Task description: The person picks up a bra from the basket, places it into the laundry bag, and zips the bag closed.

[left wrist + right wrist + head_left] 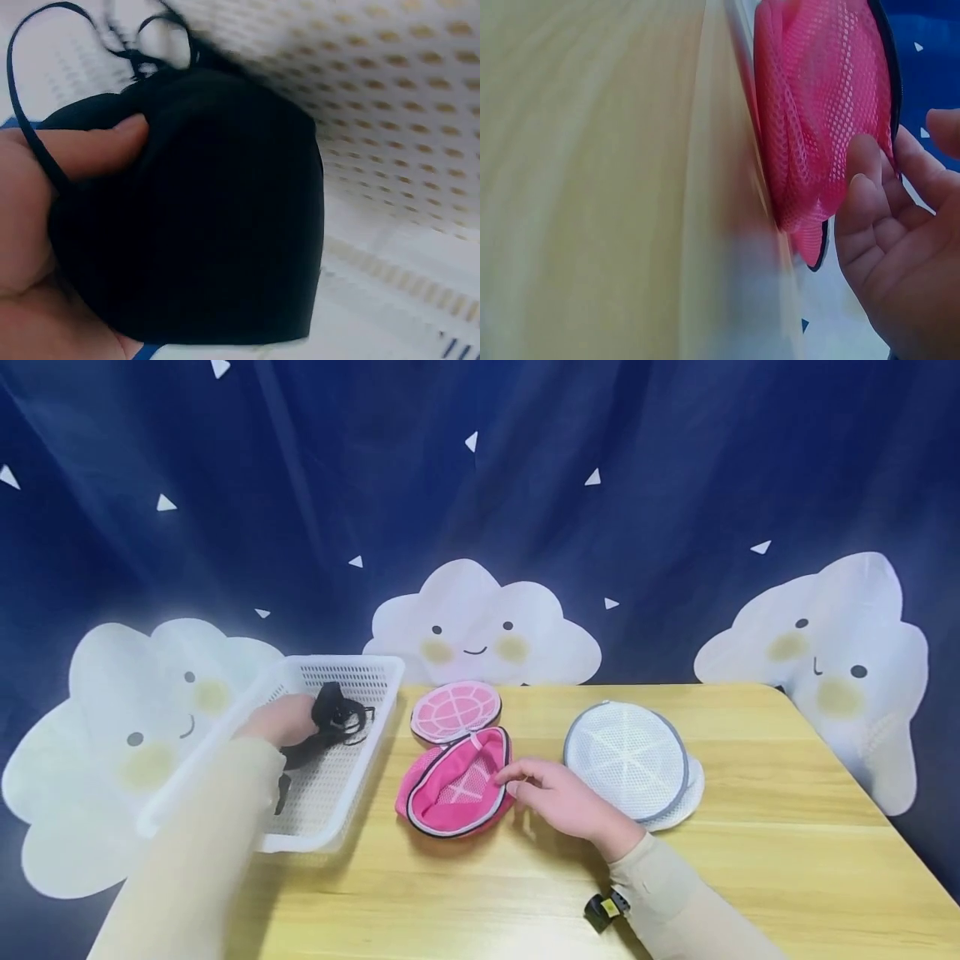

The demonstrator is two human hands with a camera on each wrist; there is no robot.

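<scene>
My left hand (288,718) reaches into a white perforated basket (382,743) and grips a black bra (217,217). The thumb presses on its smooth cup in the left wrist view, and thin straps loop above. In the head view the bra's straps trail to the right of the hand. My right hand (551,793) is at the near right rim of a pink mesh laundry bag (457,822), thumb apart from the rim. In the right wrist view its loosely bent fingers (862,199) touch the mesh side. The bag's round lid lies folded back, its mouth gaping.
A round white mesh bag (626,760) with grey trim lies right of the right hand. The wooden table (450,910) carries everything. Behind it hangs a dark blue curtain (525,485) with cloud faces. A small black device (603,910) is strapped at the right wrist.
</scene>
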